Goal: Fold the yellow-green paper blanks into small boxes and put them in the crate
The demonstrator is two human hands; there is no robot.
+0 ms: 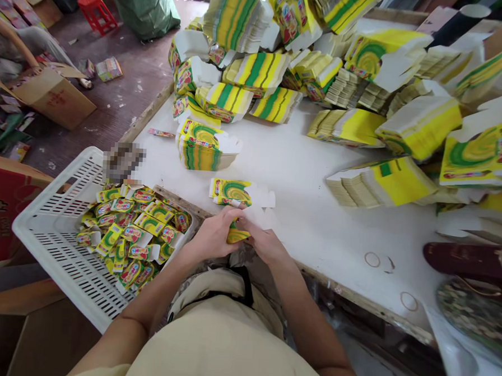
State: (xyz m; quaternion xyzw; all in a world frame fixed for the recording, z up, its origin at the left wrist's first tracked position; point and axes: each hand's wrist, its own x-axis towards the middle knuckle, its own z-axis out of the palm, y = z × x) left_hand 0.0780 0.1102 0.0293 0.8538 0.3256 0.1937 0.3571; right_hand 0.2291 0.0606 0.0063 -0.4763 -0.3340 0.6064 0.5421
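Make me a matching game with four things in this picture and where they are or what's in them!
Column one
1. The person's bare left hand and right hand
2. White slotted plastic basket
3. Red plastic stool
4. Dark maroon cylinder-shaped container

Column two
A. On the floor, beside a large green sack
B. Holding a small yellow-and-green cardboard box
C. Right of the ring-shaped stains on the white table
D. Many small yellow-and-green cartons piled inside

Right pairs: 1-B, 2-D, 3-A, 4-C
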